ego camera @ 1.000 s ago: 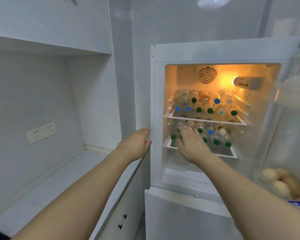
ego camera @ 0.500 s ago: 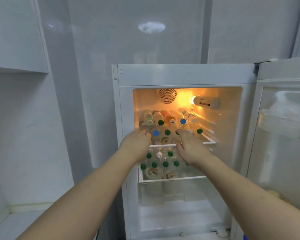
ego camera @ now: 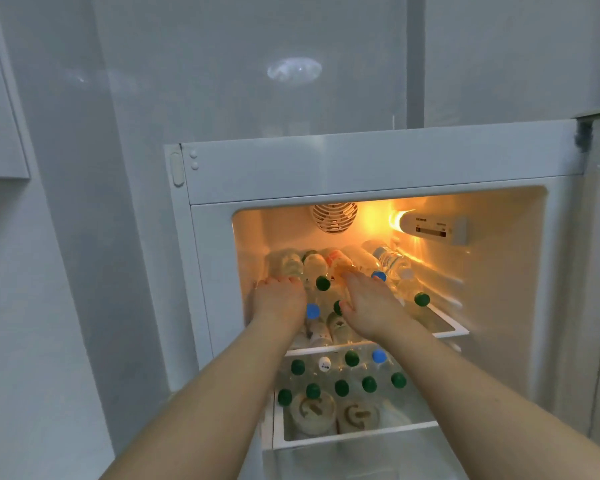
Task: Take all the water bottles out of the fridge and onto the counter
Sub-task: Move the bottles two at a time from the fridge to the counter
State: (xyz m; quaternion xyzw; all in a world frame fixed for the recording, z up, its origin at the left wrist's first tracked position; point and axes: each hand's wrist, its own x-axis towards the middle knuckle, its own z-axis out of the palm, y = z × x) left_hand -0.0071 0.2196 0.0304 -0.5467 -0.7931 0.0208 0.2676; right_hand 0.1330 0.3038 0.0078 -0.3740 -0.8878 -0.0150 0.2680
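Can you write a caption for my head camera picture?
Both hands reach among the water bottles on the fridge's upper shelf.

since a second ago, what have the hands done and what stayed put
Both hands went up and into the fridge: the left hand came off the fridge's edge and the right hand left the lower shelf. Both now lie flat on the bottles on the upper shelf, gripping none. The bottles on both shelves stayed put.

The upper shelf [ego camera: 447,329] carries bottles [ego camera: 317,268] lying on their sides, caps outward. The lower shelf [ego camera: 361,436] holds more bottles [ego camera: 342,388] and two round lidded tubs [ego camera: 313,408] in front.
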